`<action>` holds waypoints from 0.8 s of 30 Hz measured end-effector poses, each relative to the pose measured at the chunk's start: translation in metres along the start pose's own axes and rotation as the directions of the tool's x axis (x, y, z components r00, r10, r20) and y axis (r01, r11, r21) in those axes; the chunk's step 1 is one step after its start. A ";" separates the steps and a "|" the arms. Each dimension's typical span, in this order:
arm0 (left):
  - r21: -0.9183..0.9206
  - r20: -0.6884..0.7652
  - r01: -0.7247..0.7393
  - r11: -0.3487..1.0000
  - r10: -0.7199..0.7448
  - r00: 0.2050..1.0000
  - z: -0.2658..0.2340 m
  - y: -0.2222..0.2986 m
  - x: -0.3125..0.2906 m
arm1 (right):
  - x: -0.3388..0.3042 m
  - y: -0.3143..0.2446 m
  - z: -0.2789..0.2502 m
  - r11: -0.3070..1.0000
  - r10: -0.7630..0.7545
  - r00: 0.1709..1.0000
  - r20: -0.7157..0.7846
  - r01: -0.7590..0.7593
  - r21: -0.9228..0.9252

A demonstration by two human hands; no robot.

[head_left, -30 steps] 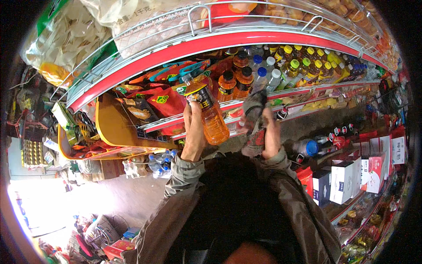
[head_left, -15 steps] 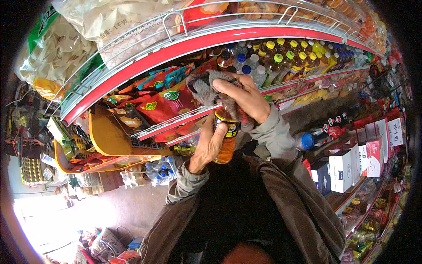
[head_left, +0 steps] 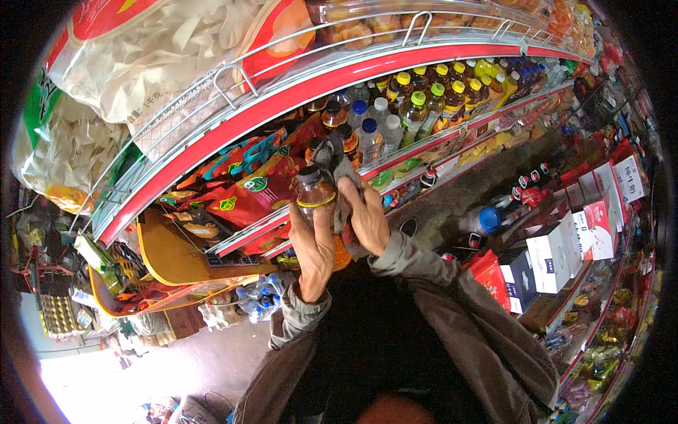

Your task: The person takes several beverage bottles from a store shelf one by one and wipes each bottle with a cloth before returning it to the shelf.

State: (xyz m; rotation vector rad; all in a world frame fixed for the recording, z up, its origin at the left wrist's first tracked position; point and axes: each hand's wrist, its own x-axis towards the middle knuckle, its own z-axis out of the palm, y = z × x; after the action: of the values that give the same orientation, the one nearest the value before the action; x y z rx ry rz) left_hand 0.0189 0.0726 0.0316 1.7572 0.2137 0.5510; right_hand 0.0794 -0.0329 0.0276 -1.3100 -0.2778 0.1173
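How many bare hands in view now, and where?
2. The left hand is around the dark-capped bottle; the right hand, to its right, holds the grey cloth. Some fingers are partly hidden; no other hands show.

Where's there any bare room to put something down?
Bare floor shows between the blue-capped bottle pack and the left sleeve. A grey floor strip lies between the yellow packets and the blue-lidded container. Beyond the held bottle, red bags and yellow-capped bottles crowd together.
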 end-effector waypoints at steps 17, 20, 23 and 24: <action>-0.482 -0.069 0.077 0.873 -0.126 0.990 -0.004 -0.015 0.022 | -0.014 0.115 -0.040 0.948 0.155 0.921 0.357 -0.241 0.210; -0.432 -0.131 0.028 0.902 -0.094 0.987 0.005 -0.015 0.008 | -0.018 0.098 -0.046 0.897 0.173 0.896 0.409 -0.315 0.310; -0.447 -0.023 -0.080 0.891 0.078 0.997 -0.004 -0.028 0.003 | -0.024 0.086 -0.046 0.911 0.128 0.903 0.410 -0.271 0.312; -0.519 0.041 -0.037 0.854 0.069 0.997 -0.007 -0.017 0.002 | -0.028 0.079 -0.042 0.921 0.112 0.904 0.413 -0.250 0.298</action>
State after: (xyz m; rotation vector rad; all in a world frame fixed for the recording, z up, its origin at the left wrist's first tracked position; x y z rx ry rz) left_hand 0.0201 0.0847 0.0169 1.2492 -0.0292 0.5366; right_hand 0.0694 -0.0582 -0.0616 -0.9503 -0.4492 0.5703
